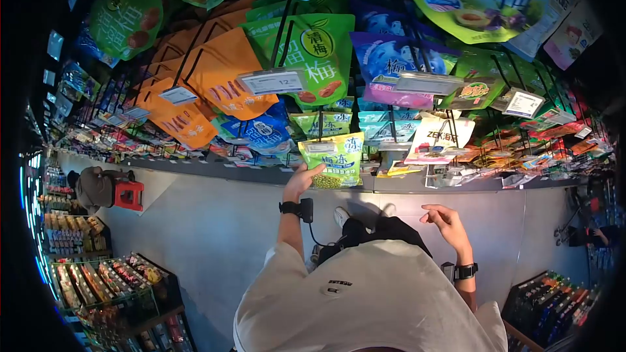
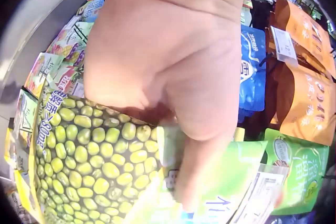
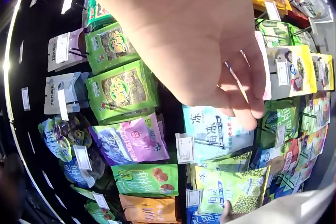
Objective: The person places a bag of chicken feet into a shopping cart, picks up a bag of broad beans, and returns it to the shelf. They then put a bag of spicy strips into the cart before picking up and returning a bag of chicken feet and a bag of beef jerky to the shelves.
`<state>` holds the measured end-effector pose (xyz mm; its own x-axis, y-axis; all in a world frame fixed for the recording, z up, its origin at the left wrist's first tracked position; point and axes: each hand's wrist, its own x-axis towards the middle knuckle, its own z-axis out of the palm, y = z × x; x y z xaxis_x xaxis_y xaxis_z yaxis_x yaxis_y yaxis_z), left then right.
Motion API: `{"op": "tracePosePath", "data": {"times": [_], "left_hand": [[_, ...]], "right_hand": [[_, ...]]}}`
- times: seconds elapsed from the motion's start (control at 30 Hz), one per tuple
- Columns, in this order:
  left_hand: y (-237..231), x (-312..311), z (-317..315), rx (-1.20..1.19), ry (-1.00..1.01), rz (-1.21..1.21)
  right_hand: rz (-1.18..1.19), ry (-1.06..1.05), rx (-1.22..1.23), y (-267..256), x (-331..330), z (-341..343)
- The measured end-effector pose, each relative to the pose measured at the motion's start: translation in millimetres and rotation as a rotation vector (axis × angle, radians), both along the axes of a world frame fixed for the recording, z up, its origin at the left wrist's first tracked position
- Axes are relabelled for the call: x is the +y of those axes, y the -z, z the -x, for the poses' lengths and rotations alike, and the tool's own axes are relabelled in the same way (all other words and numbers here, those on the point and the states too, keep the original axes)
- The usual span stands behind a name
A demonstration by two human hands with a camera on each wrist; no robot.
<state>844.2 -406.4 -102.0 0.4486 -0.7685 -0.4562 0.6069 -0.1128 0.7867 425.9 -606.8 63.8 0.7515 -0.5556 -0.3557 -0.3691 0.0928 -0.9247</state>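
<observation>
A green and yellow snack bag printed with beans (image 1: 338,173) hangs at the front of the rack, its price tag (image 1: 321,147) over its top edge. My left hand (image 1: 299,181) grips the bag's left edge; the left wrist view shows the hand (image 2: 168,61) bent over the bean-printed bag (image 2: 92,163), thumb and fingers partly hidden. My right hand (image 1: 448,225) is raised to the right with fingers loosely bent, holding nothing. In the right wrist view that hand (image 3: 194,40) is in front of the rack, away from the bean bag (image 3: 212,184).
Rows of hooked bags surround it: orange bags (image 1: 228,72), a large green bag (image 1: 326,58), a purple bag (image 1: 398,68) and light blue bags (image 1: 391,127). The shelf's dark front edge (image 1: 261,175) runs below. Behind stand a red stool (image 1: 129,195), a crouching person and display racks (image 1: 107,287).
</observation>
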Motion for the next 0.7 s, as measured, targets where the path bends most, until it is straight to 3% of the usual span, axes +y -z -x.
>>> {"op": "tracePosePath", "data": {"times": [0.03,0.17,0.27,0.3,0.4,0.7], "left_hand": [[10.2,-4.0,-4.0,-0.011,0.063,0.068],[11.6,-3.7,-6.2,0.070,-0.108,0.087],[-30.6,2.0,-9.8,0.020,-0.090,-0.047],[-9.5,3.3,-14.9,-0.027,-0.093,0.033],[-23.6,2.9,-12.9,0.010,-0.053,0.065],[-9.3,-0.3,-9.7,-0.057,-0.072,0.076]], "right_hand": [[0.003,-0.002,0.009,-1.0,1.9,-5.1],[0.019,-0.040,0.031,7.3,-4.6,-20.2],[0.020,-0.064,0.017,7.9,-11.4,-31.3],[0.016,-0.070,0.011,7.7,-12.7,-34.7],[0.051,-0.081,0.035,8.2,-14.3,-47.1],[0.063,-0.122,0.046,11.0,-27.3,-57.7]]}}
